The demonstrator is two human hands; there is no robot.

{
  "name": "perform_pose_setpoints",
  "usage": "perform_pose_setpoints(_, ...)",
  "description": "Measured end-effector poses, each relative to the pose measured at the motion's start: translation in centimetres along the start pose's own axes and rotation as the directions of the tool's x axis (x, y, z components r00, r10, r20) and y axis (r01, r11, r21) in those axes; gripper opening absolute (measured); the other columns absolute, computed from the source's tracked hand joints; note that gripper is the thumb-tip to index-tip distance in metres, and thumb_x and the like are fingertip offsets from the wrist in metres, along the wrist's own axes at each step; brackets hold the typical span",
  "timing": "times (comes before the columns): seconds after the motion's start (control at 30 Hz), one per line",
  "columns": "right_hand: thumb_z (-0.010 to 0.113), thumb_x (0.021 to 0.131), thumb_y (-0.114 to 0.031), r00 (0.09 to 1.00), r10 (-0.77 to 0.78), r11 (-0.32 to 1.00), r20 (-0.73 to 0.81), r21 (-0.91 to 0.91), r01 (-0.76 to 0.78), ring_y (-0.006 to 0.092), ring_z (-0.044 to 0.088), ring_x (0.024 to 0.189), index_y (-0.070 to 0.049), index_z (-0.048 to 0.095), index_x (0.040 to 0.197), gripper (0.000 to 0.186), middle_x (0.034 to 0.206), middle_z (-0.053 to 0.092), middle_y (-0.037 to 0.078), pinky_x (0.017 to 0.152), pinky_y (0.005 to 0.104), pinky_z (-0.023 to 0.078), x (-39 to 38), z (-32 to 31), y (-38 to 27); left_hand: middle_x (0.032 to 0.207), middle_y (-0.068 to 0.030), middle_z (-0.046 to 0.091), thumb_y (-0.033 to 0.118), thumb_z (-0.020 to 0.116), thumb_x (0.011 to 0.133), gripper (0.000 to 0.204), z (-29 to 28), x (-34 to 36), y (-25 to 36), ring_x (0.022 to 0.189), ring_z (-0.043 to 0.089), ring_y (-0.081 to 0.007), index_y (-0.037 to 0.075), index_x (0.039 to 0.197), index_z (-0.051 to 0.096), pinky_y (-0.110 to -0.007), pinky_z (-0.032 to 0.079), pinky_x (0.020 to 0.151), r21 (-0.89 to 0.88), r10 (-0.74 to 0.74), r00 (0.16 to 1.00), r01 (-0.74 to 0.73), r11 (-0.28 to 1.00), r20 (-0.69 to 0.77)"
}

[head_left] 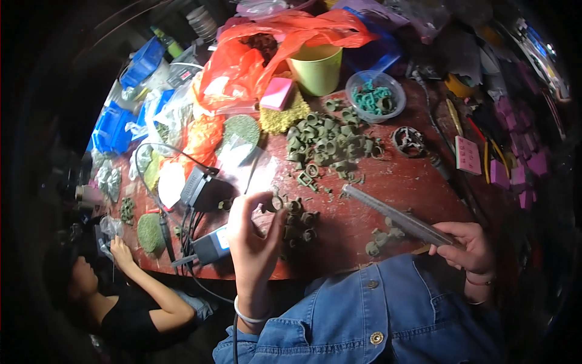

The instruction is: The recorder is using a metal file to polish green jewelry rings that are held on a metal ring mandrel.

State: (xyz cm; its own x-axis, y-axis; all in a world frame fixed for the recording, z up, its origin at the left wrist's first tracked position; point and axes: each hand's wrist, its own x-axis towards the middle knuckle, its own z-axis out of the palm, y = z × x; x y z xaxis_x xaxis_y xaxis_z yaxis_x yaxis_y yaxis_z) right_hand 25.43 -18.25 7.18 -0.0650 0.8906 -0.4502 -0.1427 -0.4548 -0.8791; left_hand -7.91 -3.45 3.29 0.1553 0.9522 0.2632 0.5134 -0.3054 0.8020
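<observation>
Between the thumb and forefinger of my left hand [253,242] is a dark green ring [270,207], raised above the table. My right hand [465,246] grips one end of a long, flat grey file [397,219], which points up and to the left, apart from the ring. Just right of the ring lies a small cluster of green rings [297,225]. A few lighter green rings [382,238] sit below the file. Farther back spreads a large heap of similar rings [327,141].
Behind the heap stand a pale green bucket [315,71], a red plastic bag [225,76] and a clear tub [364,115] of teal pieces. A black box [209,246] with cables is left of my left hand. Another person's hand [123,253] works at far left; pink blocks [518,142] lie right.
</observation>
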Motion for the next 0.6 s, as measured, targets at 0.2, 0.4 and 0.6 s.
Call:
perform_pose_setpoints(0.2, 0.062, 0.09, -0.002, 0.998, -0.005, 1.0, 0.062, -0.007, 0.006, -0.0004, 0.05, 0.057, 0.008, 0.054, 0.126, 0.039, 0.09, 0.068, 0.004, 0.049, 0.014, 0.037, 1.2, 0.6, -0.2, 0.105, -0.0149, 0.057, 0.004, 0.076, 0.073, 0.033, -1.0, -1.0, 0.9, 0.098, 0.058, -0.0331, 0.003, 0.102, 0.06, -0.038, 0.048, 0.084, 0.218, 0.056, 0.97, -0.109, 0.97, 0.236)
perform_pose_setpoints(0.4, 0.06, 0.091, -0.001, 0.997, -0.027, 1.0, 0.068, 0.005, 0.026, -0.0006, 0.049, 0.057, 0.008, 0.053, 0.127, 0.037, 0.09, 0.068, 0.005, 0.048, 0.0135, 0.036, 1.1, 0.3, 0.1, 0.105, -0.0153, 0.059, 0.006, 0.077, 0.074, 0.033, -0.8, -0.2, 0.6, 0.1, 0.059, -0.0314, 0.003, 0.103, 0.062, -0.037, 0.048, 0.086, 0.136, 0.087, 0.967, -0.122, 0.983, 0.238)
perform_pose_setpoints(0.6, 0.064, 0.091, -0.005, 0.998, -0.013, 0.998, 0.064, -0.064, 0.018, -0.0017, 0.045, 0.056, 0.004, 0.056, 0.126, 0.037, 0.083, 0.066, -0.001, 0.047, 0.0153, 0.033, 1.3, 0.8, 0.5, 0.11, -0.016, 0.059, -0.004, 0.066, 0.08, 0.036, 3.5, 3.7, -1.1, 0.096, 0.06, -0.0322, 0.003, 0.115, 0.059, -0.038, 0.051, 0.081, 0.233, 0.262, 0.963, -0.269, 0.935, 0.06)
